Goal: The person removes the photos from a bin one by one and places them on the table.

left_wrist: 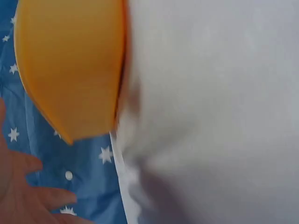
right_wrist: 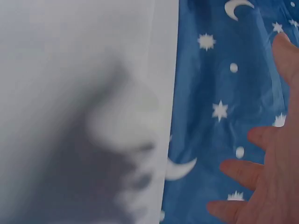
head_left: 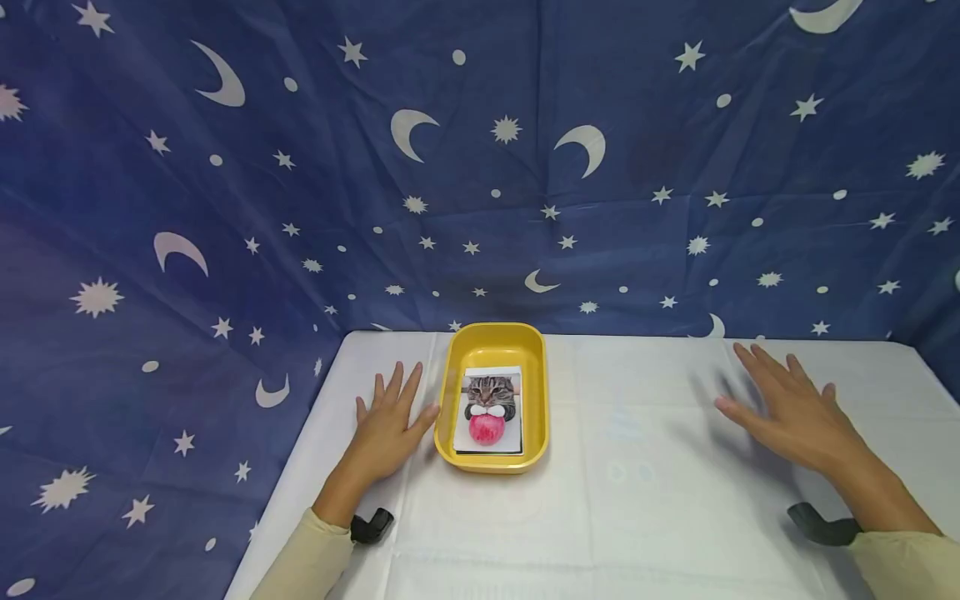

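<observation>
A yellow plastic tray (head_left: 537, 417) with rounded corners stands on the white cloth. Inside it lies a small stack of picture cards (head_left: 491, 410); the top one shows a tabby cat with a pink ball shape. My left hand (head_left: 386, 435) is spread just left of the tray, its thumb close to the tray's side; whether they touch I cannot tell. The left wrist view shows the tray's outer wall (left_wrist: 74, 70) beside that hand (left_wrist: 23, 186). Over the right part of the table my right hand (head_left: 798, 417) is spread with nothing in it, casting a shadow on the cloth.
A white cloth (head_left: 637, 500) covers the table. Dark blue fabric (head_left: 480, 167) printed with moons and stars hangs behind the table and along its left side. Black straps with camera mounts (head_left: 371, 527) sit at both wrists.
</observation>
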The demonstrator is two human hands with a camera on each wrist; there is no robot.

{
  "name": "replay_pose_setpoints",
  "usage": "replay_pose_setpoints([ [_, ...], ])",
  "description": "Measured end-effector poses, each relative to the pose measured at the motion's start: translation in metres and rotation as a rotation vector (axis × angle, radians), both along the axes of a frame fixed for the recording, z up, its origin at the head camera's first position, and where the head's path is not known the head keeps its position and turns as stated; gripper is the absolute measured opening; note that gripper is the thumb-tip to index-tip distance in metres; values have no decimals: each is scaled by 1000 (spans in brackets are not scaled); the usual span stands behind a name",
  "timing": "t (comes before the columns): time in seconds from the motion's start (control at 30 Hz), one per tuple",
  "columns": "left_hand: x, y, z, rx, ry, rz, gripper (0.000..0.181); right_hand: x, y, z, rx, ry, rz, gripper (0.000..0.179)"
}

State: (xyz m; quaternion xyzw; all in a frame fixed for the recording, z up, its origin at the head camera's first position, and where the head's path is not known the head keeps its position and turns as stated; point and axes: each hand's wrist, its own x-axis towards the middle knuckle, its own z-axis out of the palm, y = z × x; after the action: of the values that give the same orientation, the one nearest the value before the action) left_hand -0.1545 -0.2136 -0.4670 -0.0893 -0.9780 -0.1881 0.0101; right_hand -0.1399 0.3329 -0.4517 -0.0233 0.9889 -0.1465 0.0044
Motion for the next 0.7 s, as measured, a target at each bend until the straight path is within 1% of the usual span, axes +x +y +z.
replay_pose_setpoints([
  [0.1,0,7,1,110,-31,-6,68,-6,-12,4,-45,-44,46,89],
  [0.17,-1,11,3,200,-65,-3,66,-11,-22,7,-84,-62,80,85],
  [0.23,-1,15,7,327,-122,14,66,-17,-34,10,-143,-65,120,78],
  [0.3,-1,20,11,445,-198,65,68,-22,-47,13,-218,-53,160,71],
  [0.4,-1,29,15,617,-309,161,70,-28,-65,15,-339,-35,232,61],
  [0.47,-2,34,15,677,-359,223,71,-32,-76,16,-405,-34,268,55],
  [0.57,-4,41,12,762,-391,272,69,-40,-96,19,-474,-42,313,49],
  [0.67,-6,48,9,818,-376,295,64,-50,-119,26,-532,-53,347,45],
  [0.7,-7,50,8,844,-368,292,62,-53,-127,29,-550,-59,360,44],
])
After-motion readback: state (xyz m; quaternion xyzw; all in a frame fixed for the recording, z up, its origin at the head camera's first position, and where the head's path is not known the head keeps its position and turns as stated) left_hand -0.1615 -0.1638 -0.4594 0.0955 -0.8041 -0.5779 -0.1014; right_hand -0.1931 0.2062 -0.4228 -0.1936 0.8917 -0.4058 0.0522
